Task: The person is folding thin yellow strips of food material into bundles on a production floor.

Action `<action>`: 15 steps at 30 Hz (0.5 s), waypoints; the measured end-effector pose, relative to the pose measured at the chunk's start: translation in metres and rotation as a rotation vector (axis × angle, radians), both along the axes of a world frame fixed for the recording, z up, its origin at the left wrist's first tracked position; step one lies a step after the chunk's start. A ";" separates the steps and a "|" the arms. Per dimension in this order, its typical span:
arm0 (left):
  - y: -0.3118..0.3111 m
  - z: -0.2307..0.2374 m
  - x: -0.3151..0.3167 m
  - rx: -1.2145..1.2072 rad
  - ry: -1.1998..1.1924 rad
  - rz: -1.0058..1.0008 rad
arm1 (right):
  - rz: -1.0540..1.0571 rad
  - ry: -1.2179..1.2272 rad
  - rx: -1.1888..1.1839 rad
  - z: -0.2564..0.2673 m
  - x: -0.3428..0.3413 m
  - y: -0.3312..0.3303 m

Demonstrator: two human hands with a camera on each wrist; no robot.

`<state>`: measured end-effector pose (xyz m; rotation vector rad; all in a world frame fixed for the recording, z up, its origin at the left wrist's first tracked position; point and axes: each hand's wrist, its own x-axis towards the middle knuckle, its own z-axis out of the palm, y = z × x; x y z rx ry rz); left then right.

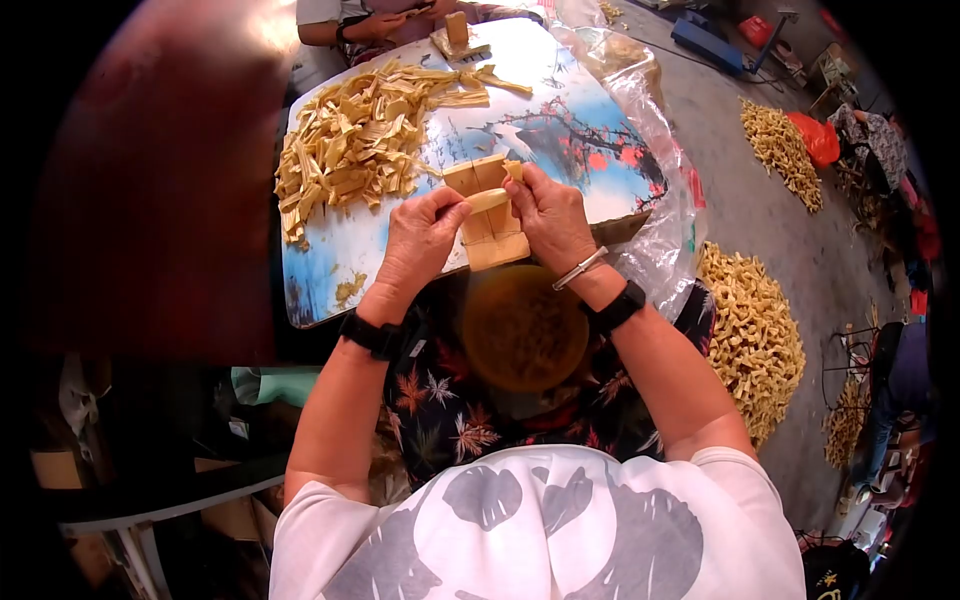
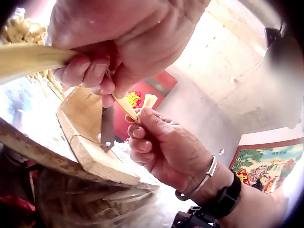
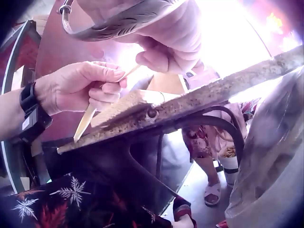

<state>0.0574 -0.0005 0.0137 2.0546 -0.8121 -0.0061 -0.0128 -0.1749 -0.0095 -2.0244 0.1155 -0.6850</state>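
Observation:
A pale yellow strip is stretched between the two hands above a wooden block frame at the table's near edge. The left hand pinches one end between thumb and curled fingers; in the right wrist view the strip's tail hangs below the left hand. The right hand pinches the other end, where a folded piece stands up from its fingertips. In the left wrist view the right hand holds this folded end by thumb and fingers.
Loose yellow strips are heaped on the painted table, at its left. A round bowl sits below the table edge. Clear plastic hangs at the right edge, and knotted pieces lie piled on the floor. Another person's hands are across the table.

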 end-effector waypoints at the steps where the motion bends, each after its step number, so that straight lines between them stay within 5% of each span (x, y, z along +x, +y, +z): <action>1: -0.004 0.003 0.003 0.019 0.017 0.039 | -0.030 -0.037 -0.039 -0.003 0.006 0.000; 10: -0.009 -0.035 0.021 -0.071 0.103 0.115 | -0.124 0.078 -0.357 -0.019 0.018 0.003; 15: 0.013 -0.013 -0.003 -0.346 0.574 0.018 | 0.039 0.086 -0.231 -0.017 -0.015 -0.009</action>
